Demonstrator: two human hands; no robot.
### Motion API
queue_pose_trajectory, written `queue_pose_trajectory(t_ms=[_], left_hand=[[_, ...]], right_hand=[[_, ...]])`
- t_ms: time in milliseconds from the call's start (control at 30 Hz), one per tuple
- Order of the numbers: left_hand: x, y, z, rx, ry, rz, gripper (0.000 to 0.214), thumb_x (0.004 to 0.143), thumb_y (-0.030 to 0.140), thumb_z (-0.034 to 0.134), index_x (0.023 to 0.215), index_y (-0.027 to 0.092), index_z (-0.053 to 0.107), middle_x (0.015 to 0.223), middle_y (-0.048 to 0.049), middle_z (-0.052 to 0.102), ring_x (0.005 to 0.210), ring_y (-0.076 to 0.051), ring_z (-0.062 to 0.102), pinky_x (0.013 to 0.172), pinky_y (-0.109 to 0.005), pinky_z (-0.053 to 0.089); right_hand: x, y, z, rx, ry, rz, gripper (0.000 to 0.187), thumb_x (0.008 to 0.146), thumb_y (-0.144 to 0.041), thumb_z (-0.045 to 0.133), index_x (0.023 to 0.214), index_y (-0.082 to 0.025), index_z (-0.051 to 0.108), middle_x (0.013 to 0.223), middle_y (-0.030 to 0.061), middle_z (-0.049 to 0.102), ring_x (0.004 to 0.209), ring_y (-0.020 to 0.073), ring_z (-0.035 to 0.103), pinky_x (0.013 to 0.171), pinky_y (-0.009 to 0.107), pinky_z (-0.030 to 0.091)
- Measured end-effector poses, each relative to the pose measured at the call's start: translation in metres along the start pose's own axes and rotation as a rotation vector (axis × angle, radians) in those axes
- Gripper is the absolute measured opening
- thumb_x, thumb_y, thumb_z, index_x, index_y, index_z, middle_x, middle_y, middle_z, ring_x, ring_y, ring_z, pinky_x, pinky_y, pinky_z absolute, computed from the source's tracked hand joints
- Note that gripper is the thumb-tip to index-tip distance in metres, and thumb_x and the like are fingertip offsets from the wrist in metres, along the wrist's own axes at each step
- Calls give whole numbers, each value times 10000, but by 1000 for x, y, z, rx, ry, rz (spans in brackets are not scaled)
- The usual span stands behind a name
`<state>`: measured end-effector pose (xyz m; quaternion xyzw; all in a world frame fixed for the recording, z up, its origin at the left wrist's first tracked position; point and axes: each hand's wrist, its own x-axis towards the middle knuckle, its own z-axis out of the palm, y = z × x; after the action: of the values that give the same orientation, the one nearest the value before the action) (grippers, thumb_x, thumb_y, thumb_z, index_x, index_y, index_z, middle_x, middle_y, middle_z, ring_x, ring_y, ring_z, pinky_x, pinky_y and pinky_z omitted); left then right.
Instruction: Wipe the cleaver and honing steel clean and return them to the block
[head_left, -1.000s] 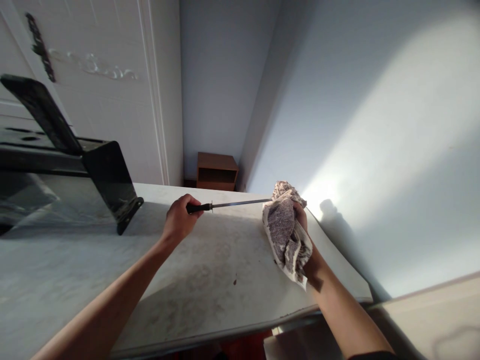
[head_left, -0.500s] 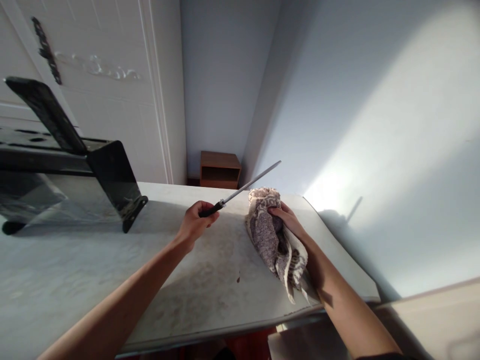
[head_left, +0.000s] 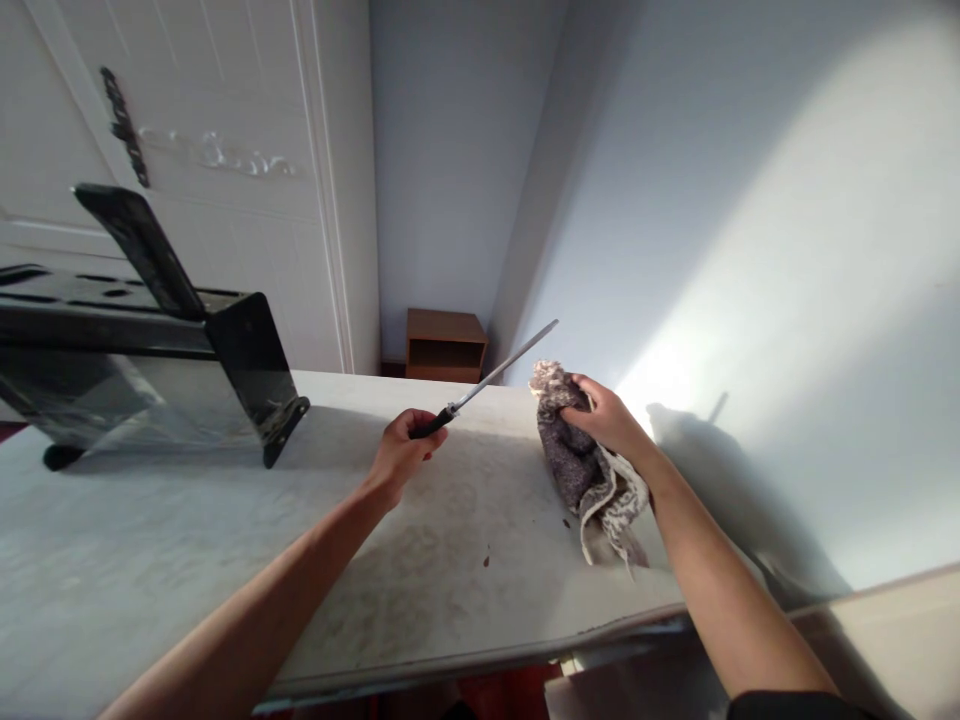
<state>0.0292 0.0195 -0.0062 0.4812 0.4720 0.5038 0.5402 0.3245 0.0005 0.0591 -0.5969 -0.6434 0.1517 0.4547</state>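
Note:
My left hand [head_left: 401,450] is closed around the black handle of a honing steel [head_left: 506,365]. Its thin grey rod slants up and to the right, above the table. On the right, my right hand [head_left: 604,415] grips a bunched grey-brown and cream towel [head_left: 566,455] by its upper part, thumb in front. The towel's lower end hangs in loose folds just over the tabletop. The rod's tip and the towel are apart.
A black knife block [head_left: 247,350] with clear sides and one black-handled knife [head_left: 146,250] stands at left on the pale table [head_left: 420,580]. Small dark specks lie on the tabletop. Beyond are a white cabinet [head_left: 225,230], a small brown box-like shelf [head_left: 446,335] and a wall.
My right hand has lifted the towel and carried it to the right, away from the honing steel. My left hand keeps its hold on the steel almost unmoved. The view has shifted slightly.

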Motion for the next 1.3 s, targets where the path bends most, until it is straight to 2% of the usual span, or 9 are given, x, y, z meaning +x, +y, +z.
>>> queue_pose_trajectory(t_ms=[167, 233, 367, 467, 600, 667, 900, 1100, 1300], left_hand=[[0, 2, -1, -24, 28, -17, 416, 523, 379, 785, 835, 172, 604, 748, 24, 577, 592, -80, 498, 559, -223, 423], [0, 3, -2, -31, 30, -21, 431, 524, 382, 786, 852, 170, 604, 764, 22, 577, 583, -72, 492, 562, -223, 424], [-1, 4, -1, -39, 16, -26, 427, 533, 375, 784, 852, 167, 591, 729, 36, 553, 556, -58, 469, 540, -211, 413], [-3, 3, 2, -48, -3, -22, 420, 541, 382, 782, 845, 171, 582, 726, 38, 542, 560, -63, 472, 503, -201, 408], [-7, 2, 5, -41, -40, -12, 404, 556, 385, 771, 841, 171, 582, 732, 24, 519, 604, -90, 478, 444, -192, 409], [-9, 3, 6, -28, -64, -7, 392, 574, 382, 758, 859, 167, 595, 746, 16, 523, 610, -92, 474, 427, -186, 402], [-10, 3, 7, 14, -127, 3, 430, 617, 408, 714, 956, 152, 648, 688, 26, 487, 544, -75, 421, 394, -174, 371], [-9, -1, 8, 8, -153, -11, 373, 666, 406, 686, 931, 152, 625, 653, 29, 457, 533, -81, 411, 375, -169, 360], [-10, -1, 8, 7, -192, -39, 342, 697, 449, 682, 864, 165, 592, 628, 40, 442, 507, -80, 405, 352, -164, 341]], right_hand=[[-2, -6, 25, -34, -452, -45, 637, 467, -334, 876, 1082, -289, 719, 1163, 45, 692, 1146, 355, 583, 1065, 505, 366], [-6, -8, 32, -47, -516, -61, 684, 464, -368, 888, 1120, -300, 706, 1209, 51, 674, 1167, 361, 576, 1069, 516, 363], [-4, -6, 33, -15, -446, -26, 670, 519, -407, 875, 1151, -298, 685, 1266, 51, 647, 1191, 349, 568, 1066, 505, 366], [6, -1, 29, -55, -391, 73, 579, 589, -449, 828, 1120, -262, 695, 1088, 63, 722, 1019, 322, 650, 920, 451, 459], [16, -4, 25, -306, -391, 87, 197, 640, -406, 754, 688, -219, 711, 637, 26, 679, 655, 231, 622, 634, 326, 426], [17, -11, 27, -419, -389, 43, 164, 694, -331, 673, 578, -219, 648, 540, 11, 606, 571, 185, 558, 575, 296, 363], [19, -34, 30, -612, -9, -34, 258, 833, -378, 486, 685, -201, 604, 662, 43, 606, 631, 166, 489, 607, 284, 312], [26, -30, 36, -219, 25, 87, 275, 803, -418, 490, 641, -200, 534, 572, -17, 498, 611, 150, 466, 594, 273, 327], [19, -29, 67, 356, -112, 264, 337, 666, -482, 651, 777, -164, 667, 707, 12, 659, 708, 175, 578, 704, 289, 429]])
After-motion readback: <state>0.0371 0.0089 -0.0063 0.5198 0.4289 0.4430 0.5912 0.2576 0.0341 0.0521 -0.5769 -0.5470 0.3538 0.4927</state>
